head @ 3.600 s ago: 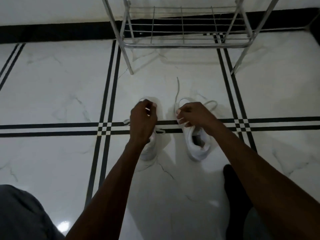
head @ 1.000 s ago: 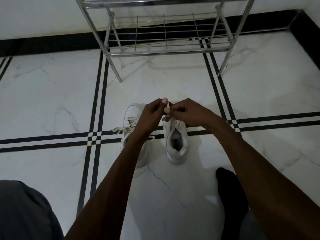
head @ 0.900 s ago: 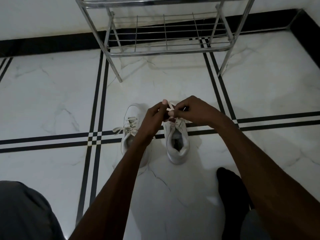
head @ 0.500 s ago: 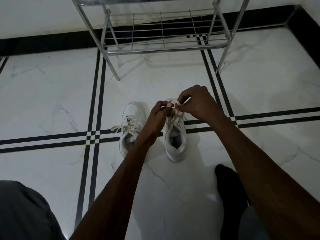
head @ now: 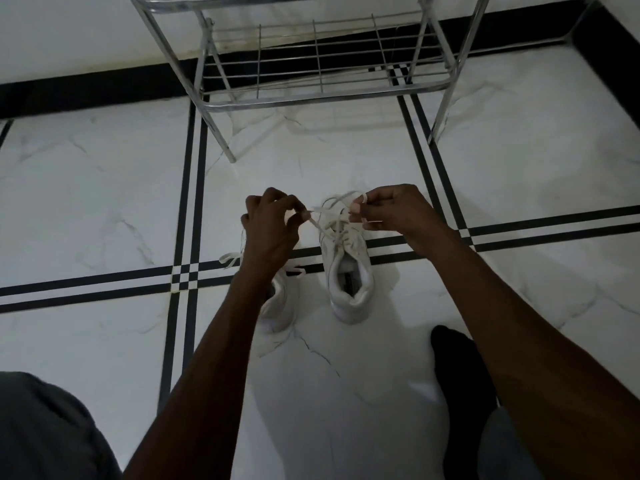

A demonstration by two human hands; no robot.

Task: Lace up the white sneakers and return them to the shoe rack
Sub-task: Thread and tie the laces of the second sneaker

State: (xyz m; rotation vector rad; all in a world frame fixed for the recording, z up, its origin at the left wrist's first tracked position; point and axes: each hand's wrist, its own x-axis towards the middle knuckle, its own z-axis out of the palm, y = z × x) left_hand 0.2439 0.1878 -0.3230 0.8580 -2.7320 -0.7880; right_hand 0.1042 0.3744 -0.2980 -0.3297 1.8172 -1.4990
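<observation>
Two white sneakers stand side by side on the floor, toes pointing away from me. The right sneaker (head: 349,271) is in full view, its white lace (head: 332,216) stretched above the tongue. My left hand (head: 272,233) pinches one end of that lace. My right hand (head: 394,211) pinches a loop of the same lace over the toe. The left sneaker (head: 278,299) is mostly hidden under my left wrist, with its tied lace ends (head: 230,259) sticking out to the left.
A chrome wire shoe rack (head: 311,98) stands on the floor just beyond the sneakers, against the white wall with a black skirting. The floor is white marble with black stripes (head: 187,202). My dark-socked foot (head: 457,372) and grey-clad knee (head: 41,427) sit near the bottom.
My hands have drawn apart sideways, the left one moving left over the left sneaker, and the right sneaker's lace is now stretched between them.
</observation>
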